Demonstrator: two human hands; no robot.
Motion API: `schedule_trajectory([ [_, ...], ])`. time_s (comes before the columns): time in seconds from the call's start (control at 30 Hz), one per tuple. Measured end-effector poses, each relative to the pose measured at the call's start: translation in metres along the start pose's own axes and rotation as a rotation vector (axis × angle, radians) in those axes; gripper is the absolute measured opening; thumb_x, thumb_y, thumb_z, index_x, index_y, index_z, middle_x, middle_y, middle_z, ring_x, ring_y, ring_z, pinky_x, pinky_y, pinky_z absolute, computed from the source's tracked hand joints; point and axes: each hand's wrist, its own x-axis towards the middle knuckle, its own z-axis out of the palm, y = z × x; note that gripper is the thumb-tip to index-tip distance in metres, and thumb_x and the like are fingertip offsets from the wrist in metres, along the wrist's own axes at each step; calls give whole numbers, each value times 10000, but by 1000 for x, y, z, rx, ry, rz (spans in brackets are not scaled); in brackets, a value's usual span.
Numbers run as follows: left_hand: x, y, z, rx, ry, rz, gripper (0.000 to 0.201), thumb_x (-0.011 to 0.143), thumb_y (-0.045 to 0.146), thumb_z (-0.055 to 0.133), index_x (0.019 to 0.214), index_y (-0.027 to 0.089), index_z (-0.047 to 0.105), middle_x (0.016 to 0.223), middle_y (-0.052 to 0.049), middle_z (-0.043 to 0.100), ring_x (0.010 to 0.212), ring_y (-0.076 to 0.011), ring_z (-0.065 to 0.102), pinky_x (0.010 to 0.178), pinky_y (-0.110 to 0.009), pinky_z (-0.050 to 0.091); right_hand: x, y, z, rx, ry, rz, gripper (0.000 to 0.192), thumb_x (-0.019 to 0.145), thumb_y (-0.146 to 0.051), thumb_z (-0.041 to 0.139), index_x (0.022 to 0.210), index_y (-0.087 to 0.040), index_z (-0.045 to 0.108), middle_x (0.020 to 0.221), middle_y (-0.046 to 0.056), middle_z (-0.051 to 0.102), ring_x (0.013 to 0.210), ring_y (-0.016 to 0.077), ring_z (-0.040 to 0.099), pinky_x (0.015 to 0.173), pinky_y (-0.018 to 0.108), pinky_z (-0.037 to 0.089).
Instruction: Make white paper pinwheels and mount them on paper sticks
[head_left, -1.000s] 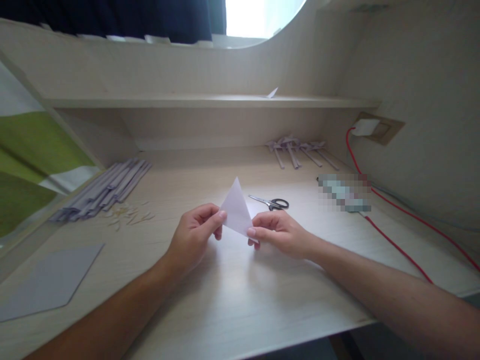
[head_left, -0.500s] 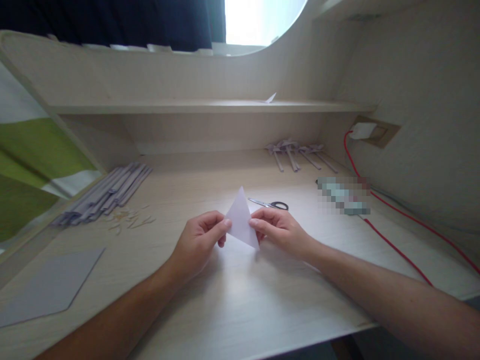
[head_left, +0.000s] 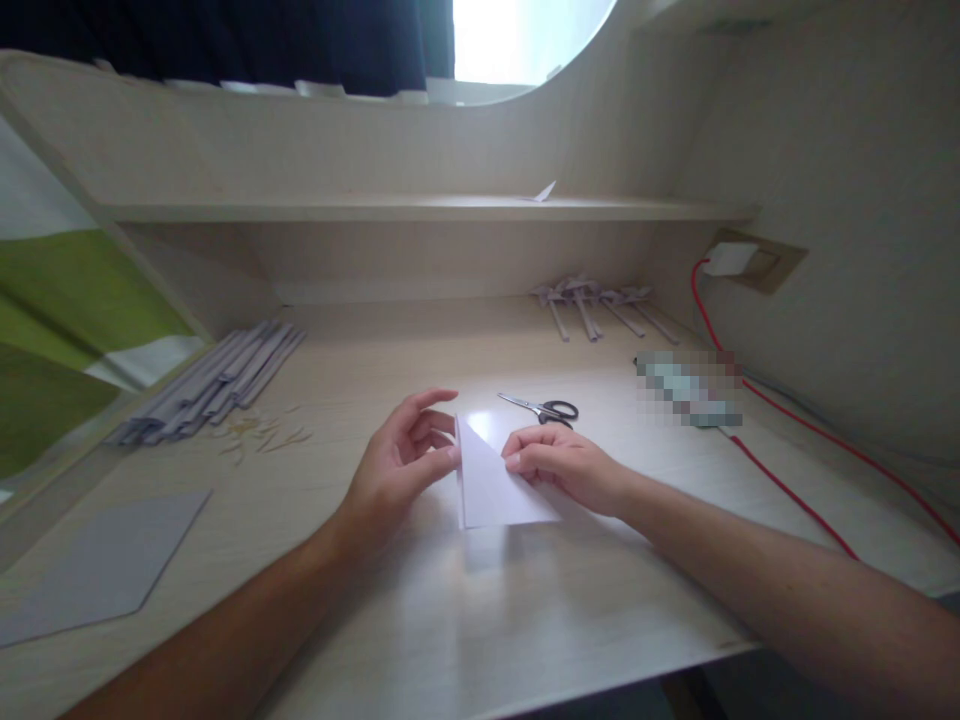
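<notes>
A white paper folded into a triangle lies flat on the pale wooden desk in the middle of the view. My left hand touches its left edge with thumb and fingertips, the other fingers spread. My right hand rests on the paper's upper right edge, fingers curled and pressing down. Black-handled scissors lie just behind my right hand.
A bundle of folded paper strips lies at the left with small scraps beside it. A grey sheet sits front left. Folded paper pieces lie at the back. A red cable runs from a wall socket along the right.
The folded triangle was held upright between both hands; it now lies flat on the desk. My left fingers have opened and both hands have lowered onto it.
</notes>
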Motion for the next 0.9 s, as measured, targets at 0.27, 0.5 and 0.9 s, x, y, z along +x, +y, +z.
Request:
schedule_trajectory([
  [0.27, -1, -2, 2, 208, 19, 8, 154, 769, 295, 831, 831, 183, 745, 821, -24, 685, 718, -143, 595, 615, -233, 459, 0, 5, -4, -198, -93, -37, 231, 840, -385, 695, 767, -166, 685, 665, -18, 570, 599, 116, 490, 563, 247, 353],
  [0.5, 0, 1, 2, 311, 77, -35, 238, 806, 395, 810, 773, 176, 723, 705, -3, 643, 658, -135, 551, 591, -245, 413, -4, 3, -3, -344, 5, -216, 401, 931, -570, 654, 926, -175, 719, 804, 13, 631, 716, 142, 543, 651, 264, 407],
  [0.9, 7, 3, -3, 188, 84, -180, 254, 776, 399, 793, 781, 162, 702, 723, 4, 631, 671, -129, 560, 602, -233, 424, -16, -1, 4, -176, 74, -361, 470, 954, -315, 636, 1411, -267, 533, 790, -16, 686, 692, 180, 669, 679, 323, 534],
])
